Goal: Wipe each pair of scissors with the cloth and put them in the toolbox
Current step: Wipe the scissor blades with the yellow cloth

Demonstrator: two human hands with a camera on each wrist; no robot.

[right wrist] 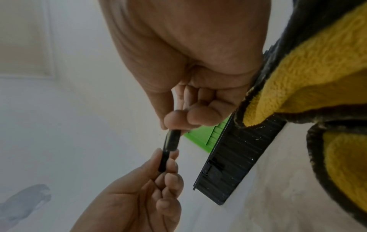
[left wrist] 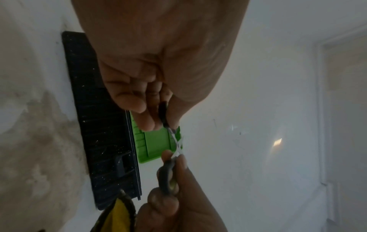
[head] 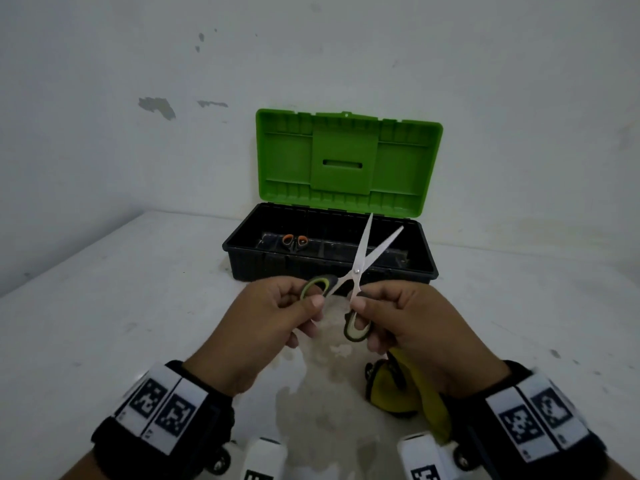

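I hold a pair of scissors (head: 360, 268) with white blades and dark, green-lined handles in the air in front of the toolbox (head: 242, 261), blades spread apart and pointing up and away. My left hand (head: 277, 313) pinches the left handle loop. My right hand (head: 398, 317) grips the right handle loop. The yellow cloth (head: 398, 386) with a dark border lies on the table under my right wrist. The black toolbox stands open with its green lid (head: 349, 161) upright. Another pair of scissors with orange handle loops (head: 294, 241) lies inside it.
The white table (head: 121, 306) ends at a white wall behind the toolbox. A greyish stained patch (head: 322, 393) covers the tabletop between my wrists. In the left wrist view the toolbox's ribbed front wall (left wrist: 103, 125) shows its latch.
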